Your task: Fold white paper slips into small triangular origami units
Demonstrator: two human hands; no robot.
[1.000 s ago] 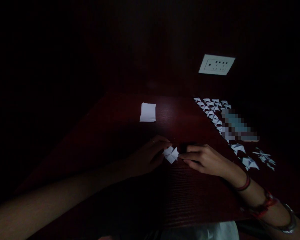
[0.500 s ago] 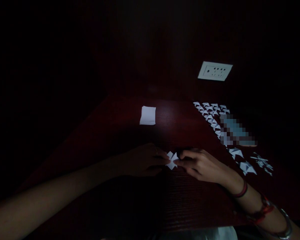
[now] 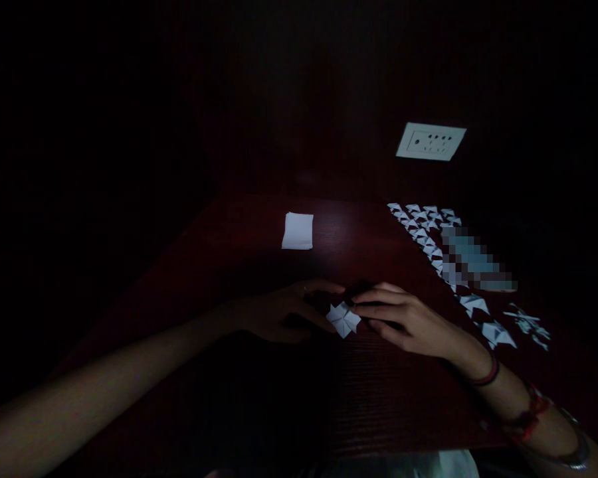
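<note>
A small white folded paper piece [image 3: 343, 319] lies on the dark red wooden table [image 3: 379, 398], between both hands. My left hand [image 3: 284, 311] curls round its left side, with the fingertips touching the paper. My right hand [image 3: 403, 320] pinches its right edge with thumb and fingers pressed together. The scene is very dim, so the finer folds are hard to make out.
A stack of white square sheets [image 3: 298, 231] sits further back on the table. Several finished folded pieces [image 3: 423, 226] lie in rows at the right, with more [image 3: 498, 334] near my right wrist. A white wall socket [image 3: 430, 141] is behind. A blurred patch [image 3: 471, 262] covers something at the right.
Both hands have kept hold of the paper piece and turned it slightly. My fingers have shifted over its top edge. The view has moved a little.
</note>
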